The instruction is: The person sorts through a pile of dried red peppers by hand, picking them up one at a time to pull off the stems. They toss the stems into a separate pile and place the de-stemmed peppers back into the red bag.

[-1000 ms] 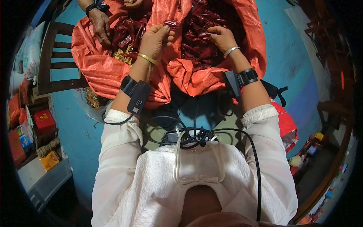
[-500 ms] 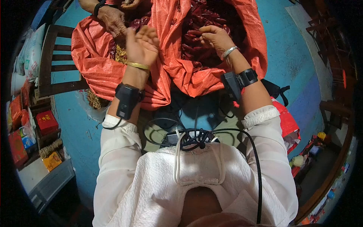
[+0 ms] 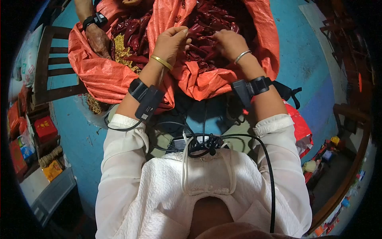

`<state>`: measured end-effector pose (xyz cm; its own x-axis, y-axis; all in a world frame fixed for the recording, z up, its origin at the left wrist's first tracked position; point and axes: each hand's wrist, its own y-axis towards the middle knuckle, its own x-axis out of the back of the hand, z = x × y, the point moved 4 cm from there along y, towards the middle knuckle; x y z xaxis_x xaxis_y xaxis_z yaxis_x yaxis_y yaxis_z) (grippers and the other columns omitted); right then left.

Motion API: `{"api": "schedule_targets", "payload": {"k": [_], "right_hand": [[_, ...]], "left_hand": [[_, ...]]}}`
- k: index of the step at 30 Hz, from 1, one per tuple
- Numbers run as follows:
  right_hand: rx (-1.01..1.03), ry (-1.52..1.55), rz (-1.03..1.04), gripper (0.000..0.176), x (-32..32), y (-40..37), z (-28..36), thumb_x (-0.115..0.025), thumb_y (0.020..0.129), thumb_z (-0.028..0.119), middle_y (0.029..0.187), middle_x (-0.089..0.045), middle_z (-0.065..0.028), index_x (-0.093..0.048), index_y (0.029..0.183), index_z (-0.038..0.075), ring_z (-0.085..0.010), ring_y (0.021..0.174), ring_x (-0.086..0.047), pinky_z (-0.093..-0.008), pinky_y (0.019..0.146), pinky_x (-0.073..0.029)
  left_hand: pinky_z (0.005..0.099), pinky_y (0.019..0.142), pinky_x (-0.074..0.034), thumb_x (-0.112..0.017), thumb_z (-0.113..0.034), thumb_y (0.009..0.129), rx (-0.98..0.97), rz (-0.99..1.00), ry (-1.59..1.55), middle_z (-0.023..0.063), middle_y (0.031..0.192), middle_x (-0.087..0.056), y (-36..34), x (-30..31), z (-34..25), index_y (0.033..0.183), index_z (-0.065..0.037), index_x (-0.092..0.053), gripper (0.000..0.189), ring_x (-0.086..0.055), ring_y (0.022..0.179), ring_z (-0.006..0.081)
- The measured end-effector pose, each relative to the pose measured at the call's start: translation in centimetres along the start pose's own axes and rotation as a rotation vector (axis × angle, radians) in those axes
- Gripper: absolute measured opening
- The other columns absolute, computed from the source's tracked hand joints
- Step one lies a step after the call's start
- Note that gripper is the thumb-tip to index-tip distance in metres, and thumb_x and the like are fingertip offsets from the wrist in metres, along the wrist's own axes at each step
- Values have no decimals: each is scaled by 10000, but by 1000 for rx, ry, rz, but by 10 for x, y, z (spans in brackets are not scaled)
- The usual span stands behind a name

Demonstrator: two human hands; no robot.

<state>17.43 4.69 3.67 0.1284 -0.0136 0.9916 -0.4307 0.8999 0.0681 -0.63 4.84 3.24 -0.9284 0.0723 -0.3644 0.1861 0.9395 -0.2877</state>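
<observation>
Two open orange-red woven sacks stand ahead of me. The right sack holds dark red dried chillies; the left sack holds chillies and yellow bits. My left hand, with a gold bangle, is over the fold between the sacks, thumb and fingers pressed together around something I cannot make out. My right hand, with a silver bangle, hovers over the right sack's chillies, fingers curled in; what it pinches is too small to tell.
A co-worker's hand with a black wristband rests on the left sack's edge. A wooden chair stands at the left, beside shelves with red boxes. A red bag lies right of my knee. Black cables cross my lap.
My left hand has moved right from the left sack, its fingers closing. My right hand has shifted slightly and curled more. The co-worker's hand has moved left and down to the sack's edge.
</observation>
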Motion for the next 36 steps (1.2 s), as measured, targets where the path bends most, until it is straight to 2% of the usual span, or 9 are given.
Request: {"api": "schedule_targets", "payload": {"k": [6,8,15,20,21,22,24,28,36], "right_hand": [[73,-104,90,211,-26,-11,11,-547,679,66,902,-557,-87,-599,881,101,-262,877,-522,-359,755,-453],[58,-149,175,214,-26,-8,12,-489,746,96,961,-565,-91,-604,926,104,-263,915,-525,-353,751,-469],[17,-85,204,192,-26,1,5,-501,728,81,929,-594,-107,-609,887,88,-278,901,-557,-367,750,-466],[-251,501,-31,207,-13,5,-23,-546,714,152,844,-605,-139,-629,898,105,-278,849,-579,-395,736,-449],[-279,586,-94,187,-7,5,-26,-591,751,162,757,-605,-57,-611,897,47,-150,675,-588,-269,607,-462],[-278,586,-94,187,-10,6,-27,-591,751,162,757,-605,-57,-611,897,47,-150,675,-588,-269,607,-462],[-571,1245,-99,177,-25,5,-36,-561,797,155,736,-581,-14,-597,915,27,-108,662,-565,-220,567,-445],[-670,1615,-148,183,-24,2,-21,-566,796,145,738,-593,-29,-590,920,13,-92,584,-548,-215,506,-459],[-723,1689,-38,193,-17,0,-12,-507,833,120,784,-594,-39,-518,1005,31,-137,649,-604,-220,475,-474]], "left_hand": [[197,481,-453,-529,-230,847,48,48,-166,39,747,-570,-4,-3,-6,920,-32,-534,212,-552,607,101],[199,470,-450,-507,-251,859,9,-1,-255,53,745,-573,-7,1,-15,924,-22,-524,238,-539,583,98],[228,555,-506,-541,-215,840,-61,20,-418,64,794,-595,4,25,-22,902,-25,-552,201,-580,670,117],[253,632,-513,-560,-133,822,-52,67,-476,60,834,-586,2,18,-19,940,-31,-545,157,-583,737,138],[253,655,-514,-544,-111,828,-55,100,-439,67,846,-572,3,16,-19,995,-33,-515,186,-578,765,144],[253,678,-514,-528,-90,835,-57,133,-401,75,859,-558,3,15,-18,1049,-35,-485,226,-573,792,149],[262,702,-507,-516,-51,832,-52,133,-409,86,899,-549,4,15,-15,1077,-28,-467,251,-569,820,166],[286,726,-499,-507,-10,821,-67,153,-431,102,899,-575,9,15,-9,1022,-24,-511,202,-578,812,195],[274,678,-518,-529,-110,836,-73,77,-562,62,774,-579,9,28,-20,860,-35,-526,79,-583,736,156]]}}
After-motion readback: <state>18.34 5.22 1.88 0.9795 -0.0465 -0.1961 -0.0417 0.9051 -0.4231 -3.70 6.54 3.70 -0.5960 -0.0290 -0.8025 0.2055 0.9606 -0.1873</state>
